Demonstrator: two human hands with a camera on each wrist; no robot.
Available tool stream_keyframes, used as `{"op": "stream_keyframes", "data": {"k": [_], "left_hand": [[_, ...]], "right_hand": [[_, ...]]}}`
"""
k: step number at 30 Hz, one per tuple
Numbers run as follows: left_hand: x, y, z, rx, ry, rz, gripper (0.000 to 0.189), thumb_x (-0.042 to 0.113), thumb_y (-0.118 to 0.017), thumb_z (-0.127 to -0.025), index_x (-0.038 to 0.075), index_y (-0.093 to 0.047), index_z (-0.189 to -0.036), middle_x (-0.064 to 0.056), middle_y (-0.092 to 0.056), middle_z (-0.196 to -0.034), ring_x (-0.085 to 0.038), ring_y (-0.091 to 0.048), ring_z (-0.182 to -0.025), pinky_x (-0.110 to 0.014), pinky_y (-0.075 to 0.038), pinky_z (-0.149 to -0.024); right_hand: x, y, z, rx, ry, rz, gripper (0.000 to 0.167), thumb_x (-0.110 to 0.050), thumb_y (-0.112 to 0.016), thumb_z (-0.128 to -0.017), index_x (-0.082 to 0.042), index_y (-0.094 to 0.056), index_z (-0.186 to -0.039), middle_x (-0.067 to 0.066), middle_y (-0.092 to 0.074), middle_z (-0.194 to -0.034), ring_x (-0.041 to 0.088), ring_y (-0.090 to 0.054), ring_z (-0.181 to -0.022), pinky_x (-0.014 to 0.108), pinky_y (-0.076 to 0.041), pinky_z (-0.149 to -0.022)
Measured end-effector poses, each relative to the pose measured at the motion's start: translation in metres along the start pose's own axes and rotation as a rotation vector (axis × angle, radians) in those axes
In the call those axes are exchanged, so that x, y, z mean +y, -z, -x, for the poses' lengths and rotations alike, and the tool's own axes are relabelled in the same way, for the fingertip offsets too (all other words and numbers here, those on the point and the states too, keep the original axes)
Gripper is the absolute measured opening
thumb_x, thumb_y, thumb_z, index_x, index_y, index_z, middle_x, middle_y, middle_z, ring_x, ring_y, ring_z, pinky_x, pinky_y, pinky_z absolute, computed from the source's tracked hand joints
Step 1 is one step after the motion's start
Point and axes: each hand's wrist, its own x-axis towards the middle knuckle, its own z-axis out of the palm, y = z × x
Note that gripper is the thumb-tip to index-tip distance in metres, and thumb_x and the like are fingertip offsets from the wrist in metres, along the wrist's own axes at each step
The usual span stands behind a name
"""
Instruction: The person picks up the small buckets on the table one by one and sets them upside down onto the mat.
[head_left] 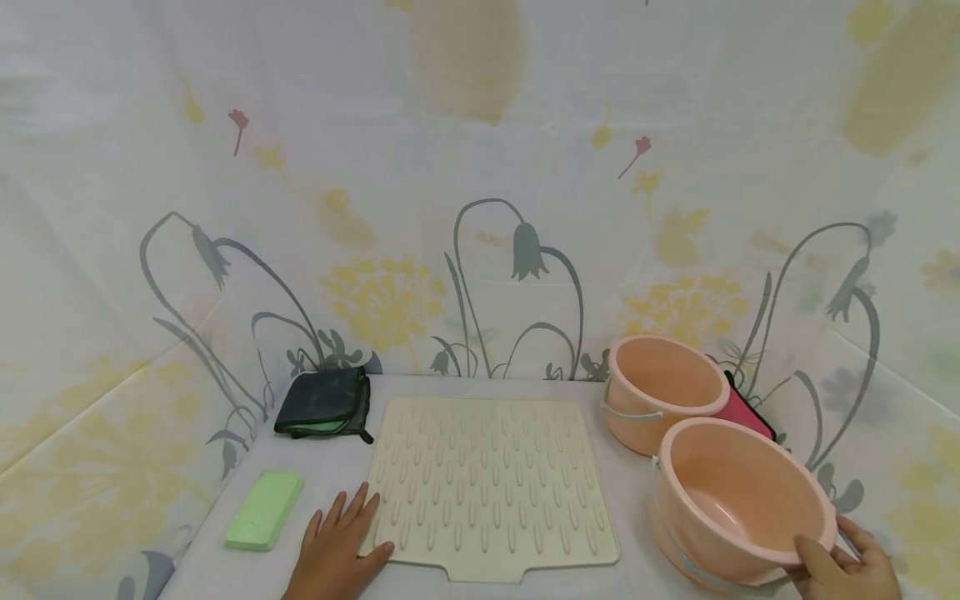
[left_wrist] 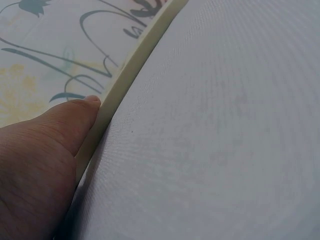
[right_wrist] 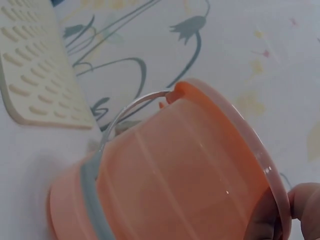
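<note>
In the head view my left hand [head_left: 337, 542] rests at the near left corner of a cream washboard [head_left: 487, 483] with rows of raised ridges. Its fingers lie extended on the left edge, the thumb at the front edge. In the left wrist view the thumb [left_wrist: 65, 120] touches the board's side. My right hand [head_left: 847, 567] pinches the rim of the nearer peach bucket [head_left: 686, 525], thumb on one side and fingers on the other. That bucket leans, its mouth facing up. The right wrist view shows its pale handle [right_wrist: 95, 200] hanging against the wall.
Behind the held bucket stands a second peach bucket [head_left: 630, 421], with a pink dark-edged item [head_left: 746, 410] partly hidden behind it. Left of the board lie a green bar of soap [head_left: 264, 510] and a folded dark cloth [head_left: 322, 398]. A flower-printed curtain [head_left: 480, 317] encloses the table's back and sides.
</note>
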Motion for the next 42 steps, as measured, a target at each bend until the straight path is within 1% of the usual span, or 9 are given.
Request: {"op": "stream_keyframes", "data": {"k": [2, 5, 11, 14, 18, 21, 24, 30, 42], "left_hand": [[0.001, 0.000, 0.001, 0.001, -0.003, 0.001, 0.095, 0.071, -0.067, -0.088, 0.009, -0.048, -0.157, -0.015, -0.034, -0.169, -0.052, -0.024, -0.155, -0.079, -0.009, -0.118], [0.001, 0.000, 0.001, 0.001, -0.002, 0.002, 0.094, 0.070, -0.068, -0.088, 0.009, -0.048, -0.157, -0.015, -0.034, -0.169, -0.051, -0.024, -0.155, -0.078, -0.009, -0.118], [0.001, -0.001, 0.001, 0.003, -0.001, -0.003, 0.095, 0.071, -0.067, -0.088, 0.010, -0.048, -0.157, -0.015, -0.034, -0.169, -0.052, -0.024, -0.155, -0.078, -0.009, -0.118], [0.001, -0.002, 0.002, 0.015, -0.005, 0.003, 0.093, 0.069, -0.068, -0.088, 0.010, -0.047, -0.157, -0.014, -0.034, -0.170, -0.051, -0.024, -0.155, -0.077, -0.009, -0.118], [0.001, -0.002, 0.003, 0.024, -0.011, 0.014, 0.093, 0.069, -0.069, -0.088, 0.010, -0.048, -0.157, -0.014, -0.034, -0.170, -0.052, -0.023, -0.155, -0.077, -0.009, -0.118], [0.001, -0.002, 0.004, 0.027, -0.014, 0.011, 0.093, 0.069, -0.068, -0.088, 0.010, -0.048, -0.157, -0.014, -0.034, -0.170, -0.051, -0.023, -0.155, -0.077, -0.009, -0.118], [0.000, -0.002, 0.004, 0.031, -0.015, 0.012, 0.091, 0.066, -0.069, -0.089, 0.011, -0.048, -0.157, -0.013, -0.034, -0.170, -0.051, -0.023, -0.156, -0.076, -0.009, -0.119], [0.000, -0.002, 0.004, 0.024, -0.012, 0.011, 0.092, 0.067, -0.069, -0.089, 0.010, -0.048, -0.157, -0.014, -0.034, -0.170, -0.051, -0.023, -0.155, -0.077, -0.010, -0.118], [0.002, 0.003, 0.004, 0.000, -0.014, 0.016, 0.091, 0.067, -0.067, -0.090, 0.010, -0.045, -0.159, -0.014, -0.030, -0.171, -0.051, -0.020, -0.156, -0.077, -0.008, -0.119]], "right_hand": [[0.001, -0.001, 0.001, 0.021, -0.009, 0.017, 0.084, -0.010, -0.056, -0.102, -0.012, -0.005, -0.169, 0.038, -0.028, -0.160, -0.006, -0.057, -0.054, 0.024, -0.060, -0.057], [0.001, -0.002, 0.001, 0.055, -0.020, 0.031, 0.083, -0.014, -0.056, -0.101, -0.014, -0.008, -0.169, 0.039, -0.034, -0.154, -0.006, -0.056, -0.052, 0.025, -0.060, -0.056], [0.001, -0.003, 0.003, 0.080, -0.021, -0.040, 0.080, -0.013, -0.057, -0.100, -0.019, -0.016, -0.169, 0.010, -0.064, -0.122, -0.015, -0.052, -0.055, 0.017, -0.056, -0.056], [0.001, -0.006, 0.006, 0.085, -0.009, -0.089, 0.078, -0.011, -0.055, -0.100, -0.022, -0.019, -0.168, 0.008, -0.058, -0.137, -0.020, -0.049, -0.057, 0.013, -0.053, -0.055], [0.001, -0.008, 0.010, 0.057, -0.007, -0.235, 0.077, -0.004, -0.055, -0.099, -0.025, -0.026, -0.167, -0.005, -0.072, -0.109, -0.020, -0.052, -0.063, 0.013, -0.052, -0.052], [0.001, -0.009, 0.012, 0.018, -0.029, -0.390, 0.078, 0.003, -0.055, -0.097, -0.033, -0.035, -0.163, -0.027, -0.058, -0.070, -0.016, -0.058, -0.069, 0.015, -0.053, -0.051], [0.000, -0.012, 0.016, -0.004, -0.041, -0.490, 0.074, 0.007, -0.056, -0.096, -0.038, -0.047, -0.154, -0.022, -0.064, -0.070, -0.011, -0.063, -0.070, 0.016, -0.055, -0.053], [-0.001, -0.023, 0.022, -0.027, -0.065, -0.651, 0.055, 0.016, -0.056, -0.094, -0.036, -0.066, -0.110, -0.012, -0.070, -0.075, -0.004, -0.068, -0.076, 0.023, -0.058, -0.053], [0.010, -0.039, 0.031, -0.287, -0.046, -0.837, 0.052, 0.021, -0.049, -0.098, -0.023, -0.066, -0.120, -0.003, -0.077, -0.097, 0.007, -0.074, -0.093, 0.030, -0.063, -0.067]]}}
